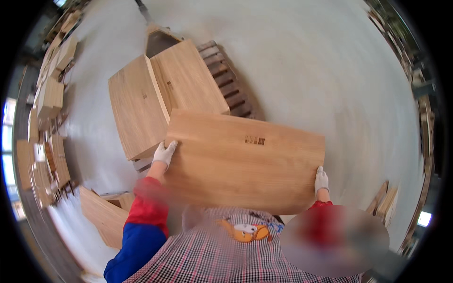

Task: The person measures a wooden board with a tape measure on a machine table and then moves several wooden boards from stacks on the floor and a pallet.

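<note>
A wide wooden board (236, 165) with a small dark printed mark spans the space in front of my checked apron. My left hand (164, 154), in a white glove, grips its left edge with the thumb on top. At the opposite end my right hand (321, 180), also gloved in white, is closed on the right edge. Both sets of fingers are partly hidden under the board. Just beyond its far left corner lie two stacks of similar boards, the left stack (134, 106) and the right stack (188, 78), side by side.
The stacks rest on a slatted wooden pallet (226, 78), with a pallet truck (160, 40) at its far end. More boards (106, 214) lie at lower left. Piles of wood (49, 96) line the left side. Several planks (384, 203) stand at right on the grey floor (302, 61).
</note>
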`<state>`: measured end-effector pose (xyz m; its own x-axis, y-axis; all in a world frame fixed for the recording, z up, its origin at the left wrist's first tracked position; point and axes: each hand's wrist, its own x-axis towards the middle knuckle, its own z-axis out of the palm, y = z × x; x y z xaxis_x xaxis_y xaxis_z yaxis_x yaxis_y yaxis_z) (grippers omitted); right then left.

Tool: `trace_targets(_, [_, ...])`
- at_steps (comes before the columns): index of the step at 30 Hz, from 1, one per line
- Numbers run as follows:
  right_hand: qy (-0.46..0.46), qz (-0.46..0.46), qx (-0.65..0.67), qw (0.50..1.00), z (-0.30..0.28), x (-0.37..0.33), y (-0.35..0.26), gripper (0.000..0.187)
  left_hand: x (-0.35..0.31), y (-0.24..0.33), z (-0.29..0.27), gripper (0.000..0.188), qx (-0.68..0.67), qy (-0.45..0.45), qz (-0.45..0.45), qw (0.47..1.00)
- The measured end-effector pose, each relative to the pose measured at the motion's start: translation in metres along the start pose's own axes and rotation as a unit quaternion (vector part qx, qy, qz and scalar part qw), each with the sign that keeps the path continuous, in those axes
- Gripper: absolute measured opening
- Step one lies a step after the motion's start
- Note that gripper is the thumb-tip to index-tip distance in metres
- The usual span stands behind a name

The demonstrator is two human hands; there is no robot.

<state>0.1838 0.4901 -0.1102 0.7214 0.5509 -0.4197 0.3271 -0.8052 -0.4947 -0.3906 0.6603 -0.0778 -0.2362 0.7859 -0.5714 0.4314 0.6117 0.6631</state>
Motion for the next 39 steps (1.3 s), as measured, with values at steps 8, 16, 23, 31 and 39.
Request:
trace_targets(8, [-0.119,-0.142,-0.087,0.979,0.015,0.154,-0.167,0.055,-0.029,-0.056,0.048,0.064,-0.194,0.114,-0.115,0.967])
trace_targets(16, [-0.152,-0.403,-0.245,0.868,0.112,0.155,-0.398,0.061,-0.055,-0.063,0.065,0.079,-0.326,0.229,-0.24,0.885])
trace_targets(23, [-0.229,-0.449,-0.355,0.787,0.2,0.129,-0.477,0.062,-0.092,-0.136,0.118,0.064,-0.306,0.372,-0.358,0.8])
trace_targets(31, [-0.272,-0.527,-0.454,0.665,0.307,0.117,-0.575,0.065,-0.086,-0.099,0.181,0.066,-0.541,0.358,-0.346,0.678])
trace_targets(39, [-0.328,-0.601,-0.512,0.518,0.495,0.161,-0.666,0.064,-0.006,-0.079,0.227,0.061,-0.576,0.395,-0.424,0.577])
